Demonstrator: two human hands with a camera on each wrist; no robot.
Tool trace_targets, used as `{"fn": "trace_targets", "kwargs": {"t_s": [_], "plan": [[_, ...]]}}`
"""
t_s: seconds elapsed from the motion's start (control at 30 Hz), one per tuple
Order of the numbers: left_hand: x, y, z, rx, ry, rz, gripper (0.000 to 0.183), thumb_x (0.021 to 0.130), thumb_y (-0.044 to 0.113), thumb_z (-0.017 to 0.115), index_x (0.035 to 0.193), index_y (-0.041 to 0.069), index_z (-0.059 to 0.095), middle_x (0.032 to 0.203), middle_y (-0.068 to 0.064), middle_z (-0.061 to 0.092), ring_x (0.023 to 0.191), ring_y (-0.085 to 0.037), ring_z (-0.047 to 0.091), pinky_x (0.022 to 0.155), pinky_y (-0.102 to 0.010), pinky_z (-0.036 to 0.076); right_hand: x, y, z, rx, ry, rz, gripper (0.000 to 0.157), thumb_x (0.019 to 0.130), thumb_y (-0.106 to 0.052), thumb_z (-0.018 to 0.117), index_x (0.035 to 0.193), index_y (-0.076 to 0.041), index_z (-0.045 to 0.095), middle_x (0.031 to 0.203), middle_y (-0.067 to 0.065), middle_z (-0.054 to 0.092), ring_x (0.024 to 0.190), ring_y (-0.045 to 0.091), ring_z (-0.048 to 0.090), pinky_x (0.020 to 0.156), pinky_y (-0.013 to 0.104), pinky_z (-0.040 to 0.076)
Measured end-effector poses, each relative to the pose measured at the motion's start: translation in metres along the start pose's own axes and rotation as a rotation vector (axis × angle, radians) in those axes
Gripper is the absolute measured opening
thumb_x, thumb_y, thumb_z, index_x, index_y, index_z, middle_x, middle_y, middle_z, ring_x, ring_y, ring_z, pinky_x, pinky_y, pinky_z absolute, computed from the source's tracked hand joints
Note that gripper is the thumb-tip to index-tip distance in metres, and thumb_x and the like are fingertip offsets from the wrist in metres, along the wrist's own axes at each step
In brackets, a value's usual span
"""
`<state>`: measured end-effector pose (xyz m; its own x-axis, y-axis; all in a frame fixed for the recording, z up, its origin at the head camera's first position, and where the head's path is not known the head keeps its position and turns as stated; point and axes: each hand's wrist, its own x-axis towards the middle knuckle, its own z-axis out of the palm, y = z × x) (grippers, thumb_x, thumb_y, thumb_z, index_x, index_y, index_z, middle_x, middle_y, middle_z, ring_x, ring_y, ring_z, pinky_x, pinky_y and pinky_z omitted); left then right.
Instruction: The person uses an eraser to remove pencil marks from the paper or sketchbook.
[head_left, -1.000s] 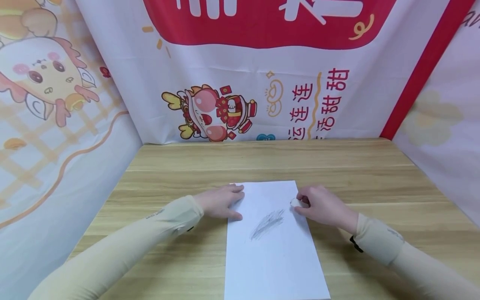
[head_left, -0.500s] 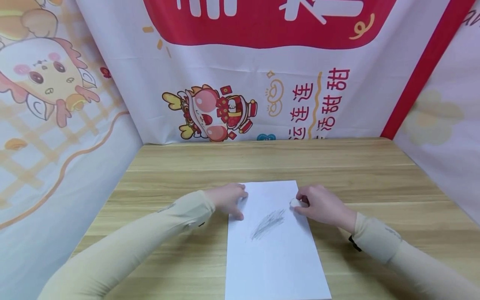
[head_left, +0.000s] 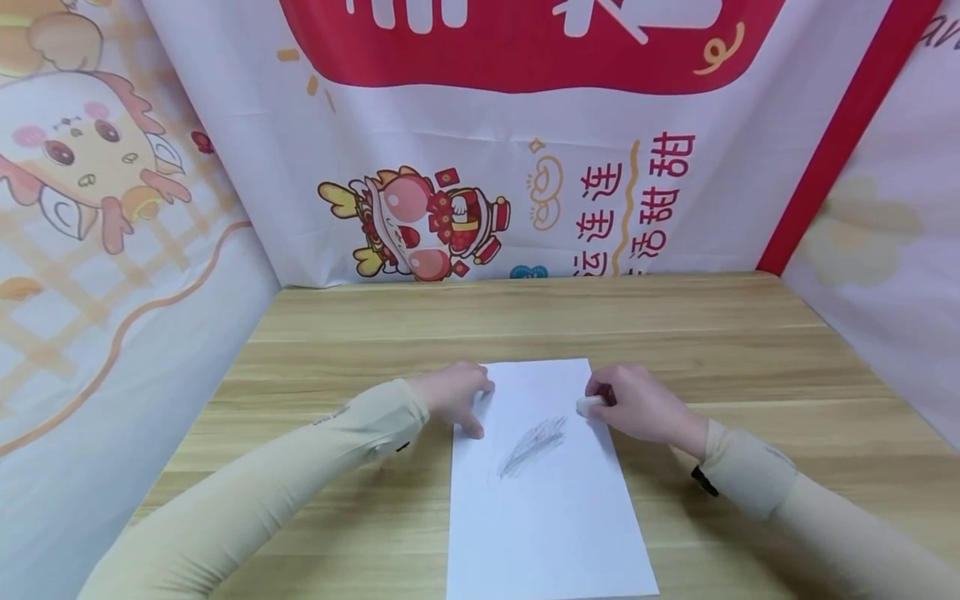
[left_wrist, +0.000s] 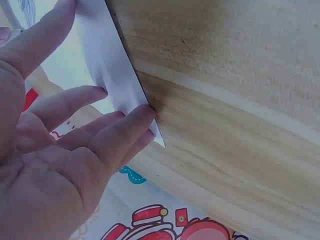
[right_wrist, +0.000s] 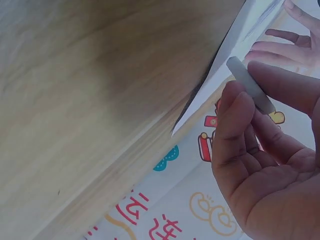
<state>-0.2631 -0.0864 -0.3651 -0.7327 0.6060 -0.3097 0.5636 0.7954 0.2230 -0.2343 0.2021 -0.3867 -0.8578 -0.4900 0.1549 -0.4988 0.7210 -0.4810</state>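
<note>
table | light wood grain | lying on it: white paper with grey scribble

The head camera is looking forward and down from above the near side, taking in the surface, paper, left hand, right hand and far cloth. Each wrist camera is looking toward the far side from close to its own hand, showing things upside down. All three views are sharing the paper and far cloth; the right wrist view is also catching the left hand.
</note>
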Motion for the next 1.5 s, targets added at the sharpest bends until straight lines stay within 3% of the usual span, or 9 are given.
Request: {"fn": "trace_targets", "kwargs": {"t_s": [0.1, 0.2, 0.5, 0.73, 0.9, 1.1, 1.27, 1.5], "plan": [[-0.001, 0.000, 0.000, -0.042, -0.015, -0.029, 0.073, 0.079, 0.026, 0.085, 0.142, 0.008, 0.053, 0.150, -0.017, 0.041, 0.139, -0.031, 0.034, 0.113, -0.043, 0.028, 0.003, 0.000, 0.001, 0.039, -0.013, 0.021, 0.006, 0.084, -0.006, 0.075, 0.086, -0.008, 0.070, 0.070, -0.005, 0.059, 0.060, 0.012, 0.050, 0.053, 0.029, 0.045], [0.001, -0.001, 0.000, -0.054, -0.024, -0.019, 0.074, 0.080, 0.024, 0.085, 0.144, 0.009, 0.052, 0.153, -0.016, 0.037, 0.141, -0.031, 0.030, 0.114, -0.043, 0.025, 0.006, 0.001, 0.002, 0.062, -0.032, 0.032, 0.007, 0.085, -0.008, 0.074, 0.084, -0.009, 0.067, 0.069, -0.004, 0.058, 0.059, 0.011, 0.050, 0.052, 0.028, 0.045], [0.004, -0.002, -0.001, -0.010, -0.036, 0.009, 0.071, 0.080, 0.025, 0.085, 0.142, 0.010, 0.054, 0.152, -0.014, 0.038, 0.140, -0.031, 0.032, 0.114, -0.041, 0.025, 0.015, 0.001, 0.005, 0.130, -0.145, 0.107, 0.013, 0.092, -0.011, 0.069, 0.084, -0.005, 0.061, 0.065, 0.001, 0.055, 0.053, 0.013, 0.051, 0.050, 0.029, 0.045], [0.002, -0.002, -0.003, -0.027, -0.030, -0.001, 0.072, 0.079, 0.026, 0.085, 0.142, 0.013, 0.055, 0.152, -0.013, 0.039, 0.140, -0.031, 0.033, 0.113, -0.042, 0.027, 0.020, 0.002, 0.008, 0.116, -0.156, 0.050, 0.011, 0.089, -0.006, 0.068, 0.080, -0.006, 0.061, 0.060, -0.003, 0.050, 0.054, 0.011, 0.046, 0.050, 0.027, 0.040], [0.002, -0.003, -0.003, -0.029, -0.035, -0.001, 0.072, 0.079, 0.025, 0.085, 0.143, 0.013, 0.054, 0.152, -0.014, 0.038, 0.139, -0.032, 0.034, 0.113, -0.042, 0.027, 0.023, 0.001, 0.009, 0.132, -0.140, 0.056, 0.012, 0.087, -0.006, 0.068, 0.078, -0.008, 0.061, 0.058, -0.004, 0.048, 0.054, 0.011, 0.045, 0.049, 0.026, 0.038], [0.005, -0.004, 0.000, -0.012, -0.039, 0.012, 0.074, 0.079, 0.027, 0.085, 0.143, 0.013, 0.053, 0.152, -0.014, 0.038, 0.139, -0.032, 0.034, 0.113, -0.041, 0.027, 0.021, 0.001, 0.010, 0.189, -0.194, 0.069, 0.014, 0.085, -0.004, 0.070, 0.075, -0.009, 0.062, 0.058, -0.003, 0.052, 0.053, 0.012, 0.049, 0.049, 0.027, 0.043], [0.005, -0.004, 0.001, -0.011, -0.051, 0.003, 0.074, 0.079, 0.027, 0.085, 0.144, 0.013, 0.052, 0.153, -0.013, 0.037, 0.140, -0.032, 0.032, 0.114, -0.041, 0.025, 0.022, 0.003, 0.011, 0.164, -0.124, 0.109, 0.013, 0.086, -0.006, 0.069, 0.075, -0.008, 0.063, 0.062, -0.002, 0.054, 0.056, 0.012, 0.048, 0.050, 0.027, 0.041], [0.001, -0.003, -0.002, -0.030, -0.058, -0.012, 0.074, 0.081, 0.026, 0.084, 0.145, 0.013, 0.050, 0.154, -0.014, 0.036, 0.141, -0.032, 0.030, 0.114, -0.042, 0.024, 0.023, 0.000, 0.008, 0.185, -0.178, 0.110, 0.014, 0.085, -0.005, 0.071, 0.073, -0.008, 0.063, 0.058, -0.001, 0.056, 0.052, 0.014, 0.053, 0.048, 0.029, 0.044]]}}
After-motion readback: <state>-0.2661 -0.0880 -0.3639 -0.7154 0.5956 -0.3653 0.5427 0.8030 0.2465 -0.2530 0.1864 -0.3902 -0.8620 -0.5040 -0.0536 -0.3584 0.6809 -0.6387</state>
